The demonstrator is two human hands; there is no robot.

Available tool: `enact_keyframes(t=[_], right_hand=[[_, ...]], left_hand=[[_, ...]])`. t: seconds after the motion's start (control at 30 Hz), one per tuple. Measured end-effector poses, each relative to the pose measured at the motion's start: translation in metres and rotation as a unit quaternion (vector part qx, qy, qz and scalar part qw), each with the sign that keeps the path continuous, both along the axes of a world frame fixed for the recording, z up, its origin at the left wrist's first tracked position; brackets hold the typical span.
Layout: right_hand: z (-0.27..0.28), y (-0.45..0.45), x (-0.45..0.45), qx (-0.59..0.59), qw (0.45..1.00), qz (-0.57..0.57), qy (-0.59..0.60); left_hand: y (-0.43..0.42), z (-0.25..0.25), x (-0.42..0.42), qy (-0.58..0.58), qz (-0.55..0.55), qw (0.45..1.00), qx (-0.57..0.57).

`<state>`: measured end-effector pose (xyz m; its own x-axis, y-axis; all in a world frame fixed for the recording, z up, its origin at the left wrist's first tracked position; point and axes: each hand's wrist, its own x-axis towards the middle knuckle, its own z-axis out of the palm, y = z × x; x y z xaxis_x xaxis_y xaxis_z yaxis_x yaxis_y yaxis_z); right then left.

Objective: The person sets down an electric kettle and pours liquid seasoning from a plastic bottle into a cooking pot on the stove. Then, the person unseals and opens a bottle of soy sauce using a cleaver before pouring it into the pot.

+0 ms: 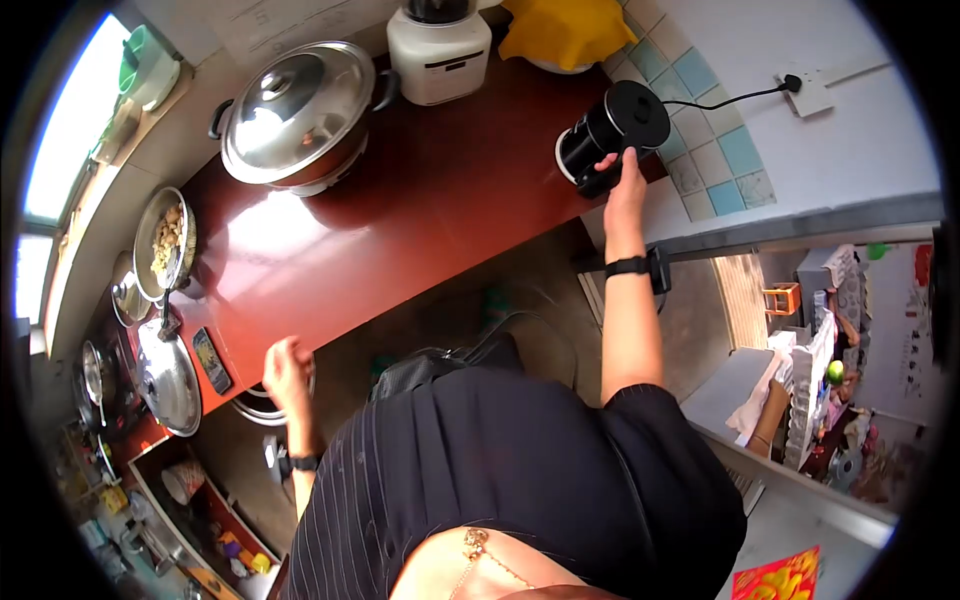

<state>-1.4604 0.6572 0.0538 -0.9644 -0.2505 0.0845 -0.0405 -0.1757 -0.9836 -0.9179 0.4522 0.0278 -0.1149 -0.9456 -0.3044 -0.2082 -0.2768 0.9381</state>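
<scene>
Electric kettle (637, 108) being gripped by handle (598, 184) in right hand (626, 196), fingers being wrapped round, presumably for control; being positioned at counter (400, 230) end, likely for socket (806, 96) reach; left hand (287, 374) being held half-curled, contents unclear

Beyond the left hand (288, 380), a bright window (62, 130) lights the red counter (430, 210) with white glare. Past the right hand (625, 195), blue and white tiles (715, 150) edge a pale wall (850, 140).
</scene>
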Motion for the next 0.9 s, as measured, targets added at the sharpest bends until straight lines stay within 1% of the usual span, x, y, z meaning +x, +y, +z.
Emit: enact_keyframes(t=[0.03,0.07,0.1,0.13,0.17,0.2,0.27,0.33,0.4,0.5,0.57,0.6,0.63,0.67,0.7,0.73,0.77,0.8,0.83,0.9], right_hand=[[-0.006,0.004,-0.002,-0.016,1.000,0.015,0.003],[-0.011,0.010,-0.006,-0.028,0.999,0.033,0.008],[-0.004,0.012,-0.008,-0.056,0.997,0.026,-0.043],[-0.001,0.019,-0.014,-0.032,0.998,0.032,-0.045],[0.005,0.025,-0.020,-0.032,0.998,0.017,-0.046],[0.007,0.031,-0.028,-0.032,0.998,0.001,-0.047],[0.007,0.046,-0.051,-0.022,0.998,-0.002,-0.061],[0.019,0.050,-0.056,-0.026,0.998,0.002,-0.048],[0.019,0.056,-0.065,-0.038,0.997,0.020,-0.060],[0.015,0.065,-0.075,-0.038,0.997,0.034,-0.066],[0.006,0.070,-0.080,-0.030,0.996,0.045,-0.064],[0.000,0.071,-0.080,-0.022,0.996,0.031,-0.081],[-0.001,0.071,-0.080,-0.015,0.995,0.019,-0.096],[-0.001,0.070,-0.080,-0.010,0.994,0.010,-0.111],[-0.005,0.069,-0.085,-0.008,0.995,0.002,-0.101],[-0.014,0.075,-0.091,-0.036,0.994,0.036,-0.092],[-0.018,0.074,-0.094,-0.035,0.995,0.025,-0.088],[-0.015,0.070,-0.093,-0.034,0.996,0.014,-0.083],[-0.014,0.068,-0.091,-0.024,0.995,-0.003,-0.092],[-0.008,0.070,-0.092,-0.021,0.996,0.008,-0.092]], left_hand=[[0.014,0.002,-0.047,0.012,-0.059,0.998,0.015],[0.028,0.009,-0.093,-0.034,-0.185,0.982,-0.022],[0.040,0.007,-0.139,-0.043,-0.249,0.966,-0.046],[0.049,0.016,-0.184,-0.076,-0.338,0.934,-0.086],[0.057,0.022,-0.228,-0.098,-0.413,0.889,-0.173],[0.063,0.020,-0.268,-0.113,-0.483,0.840,-0.219],[0.080,0.004,-0.342,-0.085,-0.560,0.753,-0.334],[0.098,-0.022,-0.408,-0.088,-0.628,0.675,-0.377],[0.118,-0.040,-0.457,-0.052,-0.603,0.656,-0.451],[0.139,-0.071,-0.503,-0.101,-0.572,0.642,-0.500],[0.147,-0.087,-0.513,-0.116,-0.591,0.607,-0.518],[0.147,-0.095,-0.515,-0.128,-0.600,0.588,-0.528],[0.150,-0.097,-0.514,-0.117,-0.570,0.601,-0.548],[0.150,-0.097,-0.515,-0.124,-0.568,0.601,-0.549],[0.149,-0.098,-0.516,-0.132,-0.564,0.601,-0.551],[0.149,-0.102,-0.515,-0.142,-0.561,0.601,-0.551],[0.152,-0.103,-0.512,-0.134,-0.547,0.615,-0.553],[0.152,-0.103,-0.510,-0.153,-0.568,0.606,-0.536],[0.153,-0.110,-0.507,-0.155,-0.564,0.604,-0.541],[0.157,-0.119,-0.499,-0.167,-0.560,0.603,-0.543]])
